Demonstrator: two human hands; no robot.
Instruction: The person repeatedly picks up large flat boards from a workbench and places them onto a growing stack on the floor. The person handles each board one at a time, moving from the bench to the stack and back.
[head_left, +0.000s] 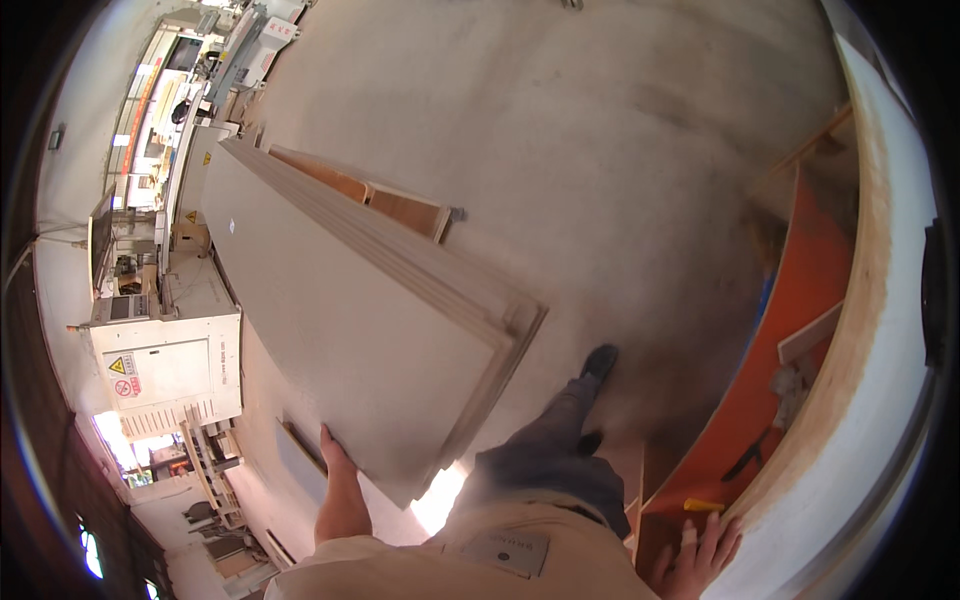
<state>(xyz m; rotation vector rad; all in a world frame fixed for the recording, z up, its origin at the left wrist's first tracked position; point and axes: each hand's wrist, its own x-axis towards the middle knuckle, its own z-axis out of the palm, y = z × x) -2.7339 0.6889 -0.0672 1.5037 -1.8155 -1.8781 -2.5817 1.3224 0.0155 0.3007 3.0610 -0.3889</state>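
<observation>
My left hand [342, 475] is at the near left edge of a large grey panel [340, 310], the top one of a stack of flat boards. One digit shows along that edge; the other fingers are mostly hidden, and the hand appears closed on the edge. Lower right, my right hand [702, 556] lies with fingers apart by the pale wooden edge [790, 470] of a white-topped bench. Just beyond its fingertips is a small yellow object [704, 505], perhaps a tool handle, on an orange shelf surface [745, 420].
Behind the panels, an open brown wooden frame [405, 208] sits on the concrete floor [620, 130]. A white machine cabinet [170, 365] with warning labels stands to the left. My foot [600, 362] is between the stack and the bench. Scraps [790, 385] lie on the orange shelf.
</observation>
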